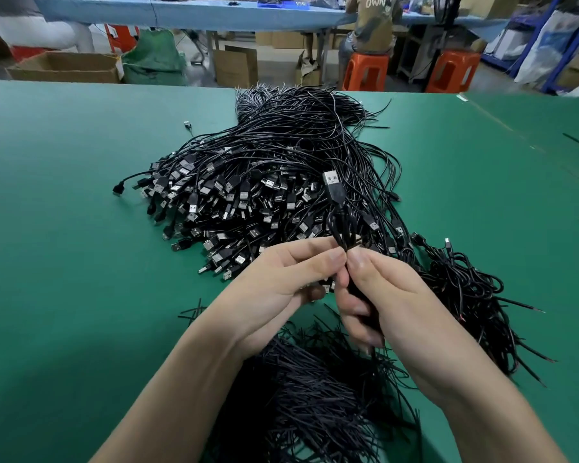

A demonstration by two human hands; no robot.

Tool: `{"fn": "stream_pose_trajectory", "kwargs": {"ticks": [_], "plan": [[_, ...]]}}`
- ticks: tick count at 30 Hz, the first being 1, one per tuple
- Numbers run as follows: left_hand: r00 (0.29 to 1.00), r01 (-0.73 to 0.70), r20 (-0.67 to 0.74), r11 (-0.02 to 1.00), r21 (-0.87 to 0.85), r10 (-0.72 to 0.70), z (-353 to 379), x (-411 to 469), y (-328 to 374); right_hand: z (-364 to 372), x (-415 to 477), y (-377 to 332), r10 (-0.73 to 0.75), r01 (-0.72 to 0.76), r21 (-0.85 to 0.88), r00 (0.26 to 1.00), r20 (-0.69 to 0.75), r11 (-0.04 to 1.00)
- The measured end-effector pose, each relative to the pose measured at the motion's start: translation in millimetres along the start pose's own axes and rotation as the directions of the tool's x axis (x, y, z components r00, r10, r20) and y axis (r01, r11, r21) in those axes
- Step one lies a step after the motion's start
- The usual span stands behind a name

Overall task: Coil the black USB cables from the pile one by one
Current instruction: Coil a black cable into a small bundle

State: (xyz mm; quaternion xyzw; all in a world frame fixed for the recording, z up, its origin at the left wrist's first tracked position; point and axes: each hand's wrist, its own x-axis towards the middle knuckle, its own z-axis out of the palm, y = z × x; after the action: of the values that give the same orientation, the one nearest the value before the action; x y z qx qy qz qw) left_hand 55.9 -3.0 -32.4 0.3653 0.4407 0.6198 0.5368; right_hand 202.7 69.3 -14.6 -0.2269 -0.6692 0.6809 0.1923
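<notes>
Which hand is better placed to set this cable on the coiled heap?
Probably right. The right hand wraps the cable, and the coiled heap lies on its side; the left hand only pinches it, farther away.

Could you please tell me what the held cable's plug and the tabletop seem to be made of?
Plug: shiny silvery tip, likely metal, on a matte black body, probably moulded plastic. Tabletop: smooth matte green sheet, perhaps rubber or vinyl; the look leaves it open.

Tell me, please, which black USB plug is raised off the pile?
The silver-tipped black USB plug standing upright above the left hand and right hand, which pinch its black cable; the others lie in the tangled black pile.
</notes>
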Motion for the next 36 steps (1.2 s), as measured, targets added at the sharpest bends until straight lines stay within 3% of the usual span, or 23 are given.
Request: {"fn": "stream_pose_trajectory", "kwargs": {"ticks": [7,13,18,22,25,29,32,36], "plan": [[0.999,-0.013,0.03,0.999,0.031,0.012,-4.1,-0.4,0.1,-6.8,-1.6,-2.5,0.174,-0.222,0.218,0.96,0.219,0.95],[0.997,-0.05,-0.049,0.987,0.154,0.058,-0.1,-0.1,3.8,-5.4,1.4,3.5,0.19,-0.257,0.293,0.952,0.239,0.921],[0.99,-0.074,-0.106,0.987,0.141,0.09,3.6,0.9,1.2,-3.2,13.3,13.6,0.185,-0.328,0.451,0.925,0.333,0.83],[0.99,-0.072,-0.107,0.983,0.17,0.091,2.2,0.8,4.7,-3.1,10.4,12.7,0.175,-0.294,0.438,0.941,0.291,0.849],[0.99,-0.054,-0.118,0.987,0.153,0.073,0.8,0.3,5.9,-0.3,4.5,8.5,0.138,-0.182,0.308,0.978,0.159,0.934],[0.986,-0.021,-0.155,0.977,0.212,0.055,-2.5,1.0,6.7,-1.8,3.8,4.9,-0.04,0.029,-0.083,0.99,-0.132,0.996],[0.986,0.005,-0.163,0.981,0.192,0.027,-4.8,2.0,6.0,-7.2,4.6,6.7,-0.266,0.171,-0.322,0.923,-0.279,0.931],[0.987,0.028,-0.158,0.976,0.214,0.006,-3.6,1.9,5.6,-13.5,3.3,5.3,-0.506,0.32,-0.538,0.828,-0.241,0.78]]}}
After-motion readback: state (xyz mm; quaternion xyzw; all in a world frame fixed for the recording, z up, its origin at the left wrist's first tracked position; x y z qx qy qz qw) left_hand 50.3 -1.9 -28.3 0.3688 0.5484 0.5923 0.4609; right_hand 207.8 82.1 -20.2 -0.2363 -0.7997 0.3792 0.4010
